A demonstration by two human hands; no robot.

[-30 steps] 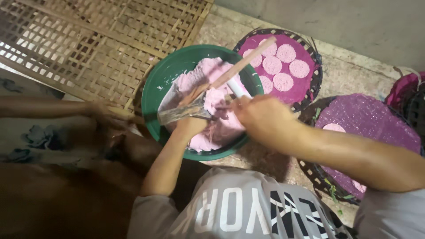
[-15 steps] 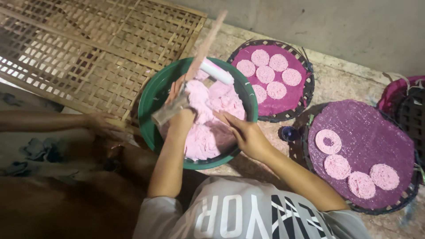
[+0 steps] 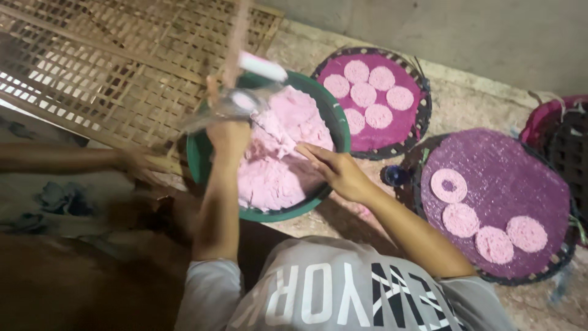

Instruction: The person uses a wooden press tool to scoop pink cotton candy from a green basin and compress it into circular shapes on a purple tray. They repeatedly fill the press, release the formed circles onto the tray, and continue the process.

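Pink crumbly dough (image 3: 278, 159) heaped in green bowl (image 3: 334, 116); left hand (image 3: 229, 132) grips metal tool (image 3: 236, 103), right hand (image 3: 334, 168) open on dough.

The left hand (image 3: 228, 136) grips a shiny tool (image 3: 229, 105) smeared by motion blur, so its shape cannot be told; it may be a ring or a scoop. A wooden stick (image 3: 236, 43) rising above it runs out of the top edge. The right hand (image 3: 334, 171) hides part of the pink dough (image 3: 275, 178). A dark basket (image 3: 560, 132) is cut off at the right edge. Another person's arm (image 3: 67, 158) enters from the left, its hand (image 3: 138, 162) dim and unclear.
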